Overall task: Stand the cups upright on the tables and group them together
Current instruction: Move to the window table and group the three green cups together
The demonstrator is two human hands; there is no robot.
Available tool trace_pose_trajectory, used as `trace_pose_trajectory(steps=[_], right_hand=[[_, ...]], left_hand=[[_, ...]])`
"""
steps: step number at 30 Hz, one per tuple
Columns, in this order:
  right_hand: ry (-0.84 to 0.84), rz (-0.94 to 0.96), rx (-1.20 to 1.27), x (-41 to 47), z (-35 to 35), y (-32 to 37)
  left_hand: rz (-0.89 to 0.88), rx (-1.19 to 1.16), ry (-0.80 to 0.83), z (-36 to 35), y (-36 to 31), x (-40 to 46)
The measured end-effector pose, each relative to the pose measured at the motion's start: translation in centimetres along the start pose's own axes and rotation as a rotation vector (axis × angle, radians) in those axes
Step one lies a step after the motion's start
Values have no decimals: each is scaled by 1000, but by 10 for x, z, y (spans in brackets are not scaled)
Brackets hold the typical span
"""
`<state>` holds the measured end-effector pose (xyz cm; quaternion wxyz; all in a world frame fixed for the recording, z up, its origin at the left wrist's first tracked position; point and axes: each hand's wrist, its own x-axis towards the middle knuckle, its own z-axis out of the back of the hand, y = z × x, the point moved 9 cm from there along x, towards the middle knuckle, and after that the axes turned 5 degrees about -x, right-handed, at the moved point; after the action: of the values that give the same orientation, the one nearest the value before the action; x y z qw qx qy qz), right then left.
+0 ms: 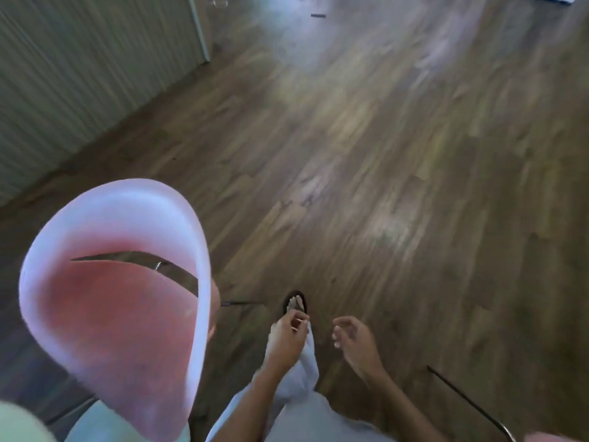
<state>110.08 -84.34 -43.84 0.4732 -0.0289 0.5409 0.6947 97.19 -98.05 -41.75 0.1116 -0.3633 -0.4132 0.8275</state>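
Head view: both hands (pixel 288 333) (pixel 353 338) loosely curled, empty, over wood floor (pixel 382 154).

Looks like a café or dining room: wood-plank floor (pixel 366 161), pink moulded chair (pixel 114 282) on thin metal legs, ribbed wall panel (pixel 79 68).

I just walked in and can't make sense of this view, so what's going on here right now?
A person is on their feet over a dark wood plank floor, looking down. Both bare hands hang in front of the body and hold nothing: the left hand has its fingers loosely curled, the right hand is half open. A pink moulded plastic chair stands beside them on the left. One sandalled foot shows below the hands. The picture is blurred. No cups or tables can be made out, so no cup is being handled at this moment.
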Motion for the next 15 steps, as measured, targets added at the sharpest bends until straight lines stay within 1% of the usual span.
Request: trace_pose_trajectory(steps=[4,9,13,15], right_hand=[[-16,13,18,96,23,44],[-1,95,11,205,41,154],[80,130,-20,271,36,237],[139,180,-86,303,27,278]], left_hand=[[-11,-10,-19,13,-60,98],[-25,-20,-56,47,-136,212],[28,-98,-149,84,-156,271],[61,-140,-200,102,-158,300]])
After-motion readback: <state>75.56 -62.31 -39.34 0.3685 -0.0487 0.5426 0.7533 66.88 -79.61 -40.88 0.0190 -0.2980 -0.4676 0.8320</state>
